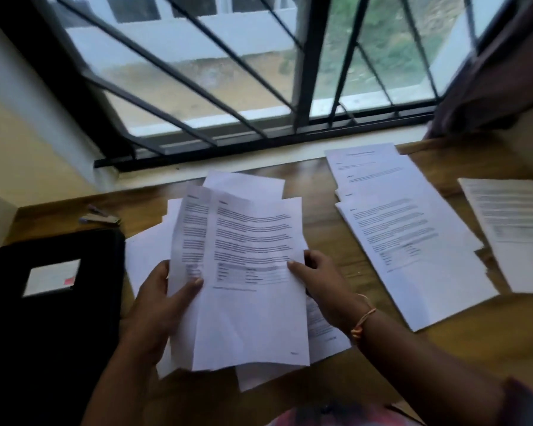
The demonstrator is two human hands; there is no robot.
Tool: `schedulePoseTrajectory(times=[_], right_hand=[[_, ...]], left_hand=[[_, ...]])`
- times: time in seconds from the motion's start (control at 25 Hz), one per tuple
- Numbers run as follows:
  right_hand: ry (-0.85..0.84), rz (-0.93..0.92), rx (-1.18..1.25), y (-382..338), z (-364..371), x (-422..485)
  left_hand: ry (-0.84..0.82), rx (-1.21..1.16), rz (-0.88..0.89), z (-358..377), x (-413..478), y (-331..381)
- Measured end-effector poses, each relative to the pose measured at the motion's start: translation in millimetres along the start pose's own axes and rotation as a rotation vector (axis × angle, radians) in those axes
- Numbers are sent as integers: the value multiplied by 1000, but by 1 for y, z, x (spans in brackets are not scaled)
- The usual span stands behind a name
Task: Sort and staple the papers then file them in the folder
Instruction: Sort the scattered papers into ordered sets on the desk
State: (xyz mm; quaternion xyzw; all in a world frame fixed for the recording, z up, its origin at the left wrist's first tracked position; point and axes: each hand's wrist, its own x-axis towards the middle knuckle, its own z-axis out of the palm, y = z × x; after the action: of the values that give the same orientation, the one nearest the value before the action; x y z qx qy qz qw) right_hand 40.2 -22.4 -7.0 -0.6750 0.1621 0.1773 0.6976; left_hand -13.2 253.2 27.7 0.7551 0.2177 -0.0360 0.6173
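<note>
I hold a loose bunch of printed papers [250, 272] above the wooden table. My left hand [160, 302] grips the bunch at its left edge, thumb on the front. My right hand [323, 284] pinches the top sheet at its right edge. More loose sheets [323, 333] lie under the bunch. A fanned pile of printed pages [406, 229] lies to the right, and another pile [514, 229] lies at the far right. The black folder [53, 302] with a white label lies closed at the left. A stapler [100, 217] sits behind the folder.
The wooden table [462, 342] runs along a barred window [259, 87] with a white sill. A dark curtain [499, 72] hangs at the top right. A cream wall bounds the left side.
</note>
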Motion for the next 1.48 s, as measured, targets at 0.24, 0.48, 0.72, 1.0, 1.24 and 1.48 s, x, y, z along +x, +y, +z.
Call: schedulePoseTrajectory(times=[0.24,0.48,0.72,1.0,1.24,1.48], right_hand=[[-61,66,198,-30,-77,-9],[-247,128,415,-19,-167,-24],[-85,85,408,-13,-277,-30],[31,85,363,4,-358,-13],[37,120,313,12,-392,-8],[38,127,256,15,-410,-2]], left_hand=[[-189,-275,36,77,-16,47],[-377,-386,14,171,-22,74],[-400,-274,-44,270,-22,89],[-348,-182,-187,350,-24,74],[-271,-128,-231,385,-34,61],[-269,-124,-259,400,-44,60]])
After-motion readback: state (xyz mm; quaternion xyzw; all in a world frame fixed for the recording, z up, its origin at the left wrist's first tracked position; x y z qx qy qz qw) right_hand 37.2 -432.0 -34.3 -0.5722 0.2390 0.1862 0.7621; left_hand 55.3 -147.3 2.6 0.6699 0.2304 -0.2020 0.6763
